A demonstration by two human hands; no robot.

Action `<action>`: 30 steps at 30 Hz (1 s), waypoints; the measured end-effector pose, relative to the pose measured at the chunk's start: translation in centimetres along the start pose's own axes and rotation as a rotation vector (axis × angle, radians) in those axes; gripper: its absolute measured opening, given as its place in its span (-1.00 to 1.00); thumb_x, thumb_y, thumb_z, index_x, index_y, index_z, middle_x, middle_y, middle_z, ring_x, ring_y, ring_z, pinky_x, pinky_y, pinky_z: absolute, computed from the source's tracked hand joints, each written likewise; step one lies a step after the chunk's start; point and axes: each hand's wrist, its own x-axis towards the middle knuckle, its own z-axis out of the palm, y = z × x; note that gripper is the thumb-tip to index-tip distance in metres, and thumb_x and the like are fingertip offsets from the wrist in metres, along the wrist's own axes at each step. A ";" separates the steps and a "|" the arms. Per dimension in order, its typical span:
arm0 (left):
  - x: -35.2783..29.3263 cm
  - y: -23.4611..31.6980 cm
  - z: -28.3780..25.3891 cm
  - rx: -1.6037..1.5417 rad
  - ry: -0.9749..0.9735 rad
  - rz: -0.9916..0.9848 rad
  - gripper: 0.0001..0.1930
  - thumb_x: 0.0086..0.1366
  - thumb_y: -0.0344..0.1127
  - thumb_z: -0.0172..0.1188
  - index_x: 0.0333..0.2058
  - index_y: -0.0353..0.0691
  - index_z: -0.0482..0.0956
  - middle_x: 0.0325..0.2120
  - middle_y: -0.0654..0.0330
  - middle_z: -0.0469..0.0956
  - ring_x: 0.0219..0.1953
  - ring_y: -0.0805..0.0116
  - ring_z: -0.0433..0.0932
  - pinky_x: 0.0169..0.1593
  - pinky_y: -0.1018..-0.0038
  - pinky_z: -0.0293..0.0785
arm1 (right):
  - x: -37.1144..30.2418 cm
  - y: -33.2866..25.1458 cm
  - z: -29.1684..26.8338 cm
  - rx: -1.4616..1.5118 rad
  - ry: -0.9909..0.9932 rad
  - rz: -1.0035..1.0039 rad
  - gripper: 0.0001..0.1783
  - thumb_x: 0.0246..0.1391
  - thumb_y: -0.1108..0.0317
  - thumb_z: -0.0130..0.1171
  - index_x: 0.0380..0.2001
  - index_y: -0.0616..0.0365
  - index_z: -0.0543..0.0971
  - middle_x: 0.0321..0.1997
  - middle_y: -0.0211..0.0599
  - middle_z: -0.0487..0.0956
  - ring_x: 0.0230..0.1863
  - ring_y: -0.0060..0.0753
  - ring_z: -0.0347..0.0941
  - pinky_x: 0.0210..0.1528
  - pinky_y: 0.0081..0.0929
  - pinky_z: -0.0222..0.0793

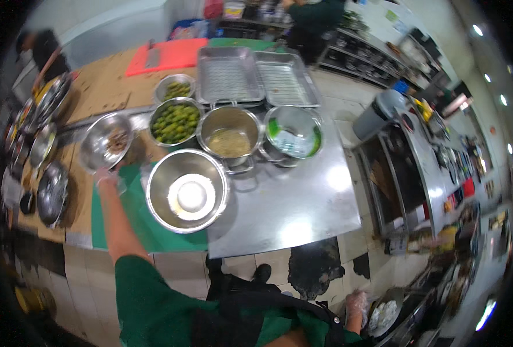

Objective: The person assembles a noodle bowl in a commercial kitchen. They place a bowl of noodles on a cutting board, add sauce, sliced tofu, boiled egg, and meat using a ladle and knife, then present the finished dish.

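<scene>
Steel table (pixel 285 196); left hand (pixel 108 177) outstretched, clamped on bowl (pixel 96 139); right hand (pixel 357 303) lowered, fingers unclear.

Left arm (pixel 121 222) stretched forward, left fingers (pixel 102 173) gloved, right forearm (pixel 355 322) low, out sideways, right fingers (pixel 357 297) gloved

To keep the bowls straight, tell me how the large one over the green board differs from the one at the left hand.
The large bowl is wider than the smaller bowl. The large bowl looks empty; the smaller bowl holds brownish pieces. The left hand is at the smaller bowl's rim, not the large bowl's. Both are round, shiny metal.
</scene>
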 end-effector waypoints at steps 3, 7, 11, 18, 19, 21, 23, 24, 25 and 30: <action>-2.9 -2.1 -5.4 -0.119 0.176 -0.043 -0.32 0.24 0.18 0.22 0.10 -0.30 0.47 0.11 -0.05 0.48 0.16 0.09 0.46 0.15 0.27 0.41 | -2.9 6.0 2.3 0.121 -0.278 0.315 -0.80 -0.02 0.29 0.20 -0.36 0.14 0.68 -0.18 -0.03 0.66 -0.15 -0.01 0.61 -0.15 -0.13 0.55; -6.4 0.3 -11.8 -2.193 -0.011 -0.326 -0.66 0.36 -0.40 -0.05 0.01 -0.54 0.41 -0.01 -0.08 0.49 0.10 0.06 0.47 0.26 0.33 0.44 | -5.0 15.9 13.0 -0.229 -0.800 -0.082 -0.78 0.07 0.24 0.17 -0.34 0.12 0.68 -0.17 -0.13 0.67 -0.10 -0.10 0.61 -0.12 -0.17 0.57; -14.4 4.4 -10.5 -1.723 0.087 -0.006 -0.70 0.34 -0.42 -0.07 -0.07 -0.57 0.42 -0.08 -0.12 0.48 0.01 0.14 0.49 0.20 0.34 0.50 | -0.7 21.9 16.5 -0.019 -0.668 0.139 -0.64 0.07 0.12 0.20 -0.11 0.05 0.62 -0.01 -0.14 0.61 0.03 -0.10 0.54 0.02 -0.12 0.50; -25.8 19.8 -8.4 -1.669 -0.012 0.244 -0.81 0.22 -0.41 0.09 -0.30 -0.49 0.47 -0.28 -0.03 0.53 -0.26 0.11 0.55 -0.06 0.28 0.62 | 12.8 22.5 17.7 0.359 -0.156 0.043 -0.66 -0.16 0.19 0.21 -0.36 0.23 0.61 -0.23 0.17 0.58 -0.14 0.20 0.52 -0.08 -0.02 0.47; -29.9 24.4 -9.0 -2.042 -0.183 0.142 -0.83 0.19 -0.44 0.09 -0.32 -0.48 0.46 -0.30 0.00 0.52 -0.30 0.11 0.54 -0.10 0.31 0.63 | 16.4 21.4 14.3 0.420 -0.047 0.002 -0.69 -0.17 0.21 0.18 -0.41 0.25 0.59 -0.32 0.19 0.57 -0.21 0.25 0.52 -0.12 0.00 0.47; -32.9 28.8 -9.2 -1.787 -0.099 0.364 -0.83 0.17 -0.45 0.10 -0.32 -0.48 0.46 -0.32 0.02 0.51 -0.32 0.13 0.55 -0.11 0.32 0.63 | 22.5 19.7 11.0 0.587 0.074 0.112 -0.74 -0.21 0.24 0.21 -0.44 0.18 0.58 -0.37 0.12 0.57 -0.25 0.23 0.52 -0.21 0.02 0.44; -38.6 35.6 -11.2 -1.905 -0.320 0.156 -0.82 0.17 -0.42 0.14 -0.32 -0.46 0.47 -0.34 0.06 0.51 -0.34 0.19 0.55 -0.15 0.34 0.63 | 26.8 19.7 7.1 0.729 0.155 0.039 -0.80 -0.24 0.30 0.21 -0.51 0.17 0.52 -0.47 0.09 0.53 -0.33 0.24 0.50 -0.29 -0.01 0.41; -37.7 35.6 -10.0 -1.849 -0.317 0.186 -0.79 0.16 -0.38 0.19 -0.30 -0.44 0.49 -0.34 0.09 0.52 -0.35 0.21 0.55 -0.18 0.32 0.62 | 28.6 19.2 6.8 0.716 0.144 0.036 -0.81 -0.23 0.31 0.20 -0.51 0.17 0.51 -0.48 0.08 0.52 -0.34 0.23 0.49 -0.30 -0.01 0.40; -39.5 39.6 -10.6 -1.754 -0.379 0.186 -0.78 0.16 -0.37 0.20 -0.29 -0.43 0.50 -0.33 0.10 0.52 -0.34 0.21 0.55 -0.21 0.32 0.62 | 31.3 19.5 6.2 0.689 0.161 0.061 -0.82 -0.22 0.32 0.19 -0.52 0.16 0.50 -0.49 0.08 0.51 -0.35 0.22 0.49 -0.31 -0.02 0.39; -46.5 55.7 -10.1 -1.579 -0.437 0.225 -0.76 0.17 -0.26 0.25 -0.26 -0.29 0.56 -0.27 0.16 0.53 -0.25 0.33 0.55 -0.33 0.42 0.58 | 37.2 23.4 7.3 0.663 0.000 0.264 -0.78 -0.01 0.27 0.08 -0.38 0.18 0.58 -0.23 0.16 0.58 -0.15 0.31 0.50 -0.08 0.05 0.41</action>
